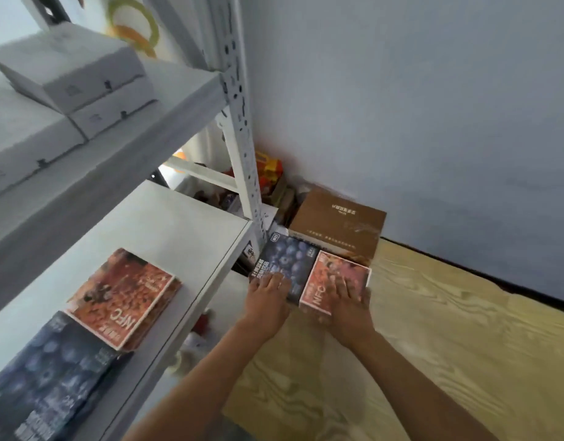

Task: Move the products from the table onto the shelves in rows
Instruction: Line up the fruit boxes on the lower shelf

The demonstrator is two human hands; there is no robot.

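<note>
Table, light wood grain, right of a white metal shelf unit. At its far left corner lay a blue blueberry-print box and, touching it on the right, an orange NFC box. Left hand rested on the blue box, fingers spread flat; right hand lay on the orange box, fingertips curling over its right edge, grip unclear. Brown carton stood behind. On the middle shelf: one shelved orange box and one shelved blue box, partly cut off. White boxes above, blurred.
</note>
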